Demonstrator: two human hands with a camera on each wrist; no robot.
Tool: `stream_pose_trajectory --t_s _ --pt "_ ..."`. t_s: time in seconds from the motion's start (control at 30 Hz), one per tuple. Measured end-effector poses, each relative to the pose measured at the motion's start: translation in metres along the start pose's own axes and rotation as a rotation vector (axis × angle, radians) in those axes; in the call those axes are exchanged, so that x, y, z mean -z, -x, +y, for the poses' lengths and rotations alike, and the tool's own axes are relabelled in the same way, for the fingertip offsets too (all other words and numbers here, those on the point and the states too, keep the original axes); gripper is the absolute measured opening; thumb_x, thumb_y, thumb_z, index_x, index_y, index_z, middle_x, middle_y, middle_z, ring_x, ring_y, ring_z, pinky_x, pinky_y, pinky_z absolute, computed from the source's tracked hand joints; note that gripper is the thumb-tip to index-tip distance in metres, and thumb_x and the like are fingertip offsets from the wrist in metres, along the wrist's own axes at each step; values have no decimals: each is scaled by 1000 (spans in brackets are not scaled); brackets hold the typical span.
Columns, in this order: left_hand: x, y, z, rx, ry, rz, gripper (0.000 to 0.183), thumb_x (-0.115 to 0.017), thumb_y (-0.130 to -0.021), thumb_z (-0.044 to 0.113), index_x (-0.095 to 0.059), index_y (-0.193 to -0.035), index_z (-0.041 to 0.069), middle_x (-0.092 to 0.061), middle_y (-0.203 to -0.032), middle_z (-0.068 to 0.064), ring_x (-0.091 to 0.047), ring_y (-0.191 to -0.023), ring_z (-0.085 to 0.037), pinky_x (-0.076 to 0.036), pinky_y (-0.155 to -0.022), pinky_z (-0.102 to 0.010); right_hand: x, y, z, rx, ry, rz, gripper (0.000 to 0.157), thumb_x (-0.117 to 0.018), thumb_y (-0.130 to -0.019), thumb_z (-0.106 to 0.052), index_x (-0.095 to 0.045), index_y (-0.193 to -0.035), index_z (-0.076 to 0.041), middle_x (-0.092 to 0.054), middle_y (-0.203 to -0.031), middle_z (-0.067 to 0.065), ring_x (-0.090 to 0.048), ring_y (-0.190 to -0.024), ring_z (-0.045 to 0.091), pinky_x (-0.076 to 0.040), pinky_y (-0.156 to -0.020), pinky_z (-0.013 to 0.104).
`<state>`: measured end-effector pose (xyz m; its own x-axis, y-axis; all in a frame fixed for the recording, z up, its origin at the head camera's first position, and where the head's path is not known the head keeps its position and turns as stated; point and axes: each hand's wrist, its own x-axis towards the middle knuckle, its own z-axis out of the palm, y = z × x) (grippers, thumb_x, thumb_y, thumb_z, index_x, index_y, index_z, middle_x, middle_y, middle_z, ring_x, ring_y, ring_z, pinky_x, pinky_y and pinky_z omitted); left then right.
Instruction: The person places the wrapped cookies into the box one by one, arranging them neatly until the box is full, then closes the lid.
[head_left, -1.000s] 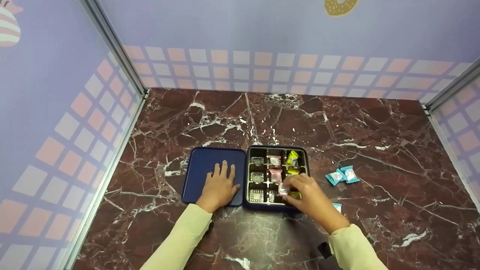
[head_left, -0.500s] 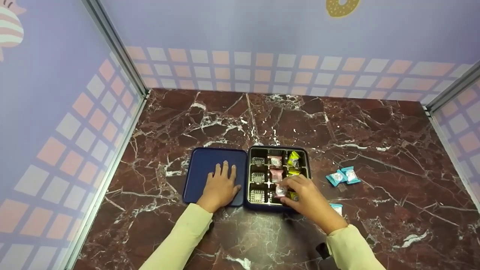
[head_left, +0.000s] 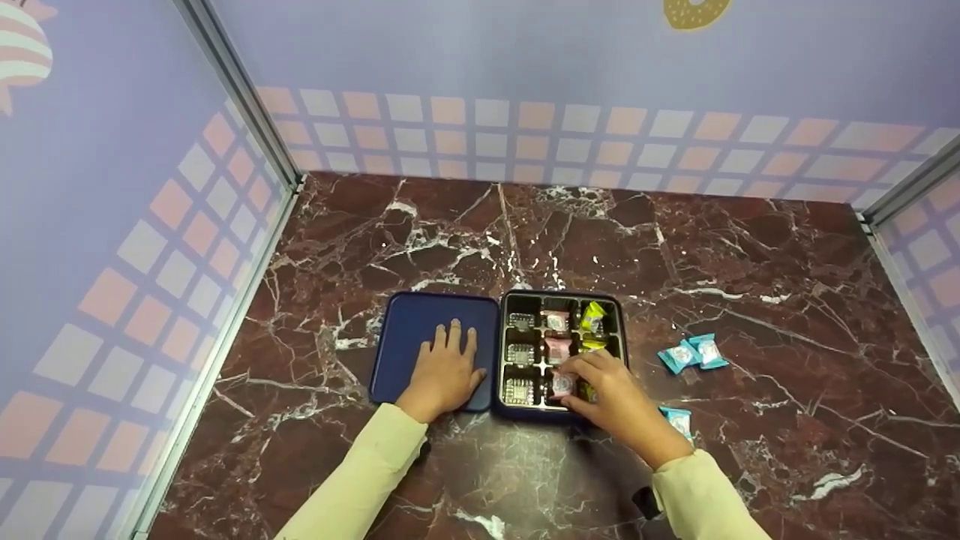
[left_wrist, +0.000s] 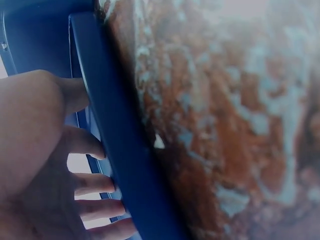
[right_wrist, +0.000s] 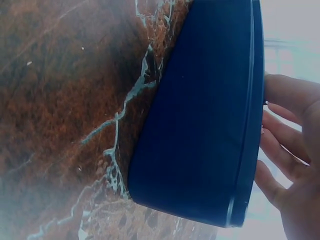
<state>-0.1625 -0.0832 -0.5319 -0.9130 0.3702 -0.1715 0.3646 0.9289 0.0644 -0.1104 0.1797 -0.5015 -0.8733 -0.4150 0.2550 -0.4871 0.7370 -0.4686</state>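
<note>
My left hand (head_left: 444,375) lies with straight, spread fingers on the flat dark-blue lid (head_left: 401,337), left of the box; its fingers (left_wrist: 95,182) reach over the lid's rim in the left wrist view. The right hand (head_left: 619,397) pinches a pink-wrapped candy (head_left: 562,385) between thumb and fingertips, down in the front middle compartment of the dark-blue box (right_wrist: 200,115). Behind it in the same column sit two more pink candies (head_left: 557,350). Yellow-green candies (head_left: 593,318) fill the right column, partly hidden by the right hand. Transparent textured bottoms show in the left column (head_left: 520,352).
Two blue-wrapped candies (head_left: 706,351) lie touching on the marbled table (head_left: 787,315), right of the box. Another blue candy (head_left: 678,421) lies nearer, beside the right forearm. Patterned panels (head_left: 465,60) wall in the back and sides.
The right hand has moved slightly left with the pink candy and lowered it into the front middle compartment. My left hand has stayed on the lid.
</note>
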Motion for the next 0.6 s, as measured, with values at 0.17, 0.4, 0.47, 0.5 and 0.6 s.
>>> stream_pose_trajectory --t_s 0.17,0.4,0.47,0.5,0.6 --pt "1 -1 0 3 39 12 69 -50 -97 48 -35 -150 8 -31 -154 -24 -33 -140 -44 -36 -107 -57 -2 1 2 20 15 23 31 -83 -75 -26 -70 -102 -16 -69 -108 0 -59 -104 20 -49 -92 43" --pt "3 -2 -1 -5 49 11 68 -53 -96 47 -38 -149 7 -33 -152 -24 -35 -138 -43 -37 -107 -55 -3 2 6 61 19 50 34 -86 -71 -19 -68 -100 -13 -68 -108 -2 -58 -103 19 -48 -90 42" --pt "4 -2 -2 -9 51 13 67 -53 -96 47 -39 -148 7 -34 -151 -25 -36 -137 -44 -38 -106 -55 -3 2 6 64 19 56 35 -86 -71 -19 -68 -100 -13 -68 -108 -2 -58 -103 19 -48 -90 42" --pt "4 -2 -2 -10 54 14 67 -53 -96 47 -39 -148 6 -34 -151 -25 -36 -137 -44 -38 -106 -55 -3 3 7 61 20 56 35 -86 -71 -20 -68 -101 -13 -68 -108 -2 -58 -104 19 -48 -90 43" --pt "5 -2 -3 -12 64 19 66 -54 -96 46 -40 -147 6 -35 -151 -25 -36 -137 -44 -38 -106 -55 -1 3 6 39 17 49 37 -85 -72 -21 -69 -104 -13 -68 -111 0 -58 -105 20 -47 -92 45"
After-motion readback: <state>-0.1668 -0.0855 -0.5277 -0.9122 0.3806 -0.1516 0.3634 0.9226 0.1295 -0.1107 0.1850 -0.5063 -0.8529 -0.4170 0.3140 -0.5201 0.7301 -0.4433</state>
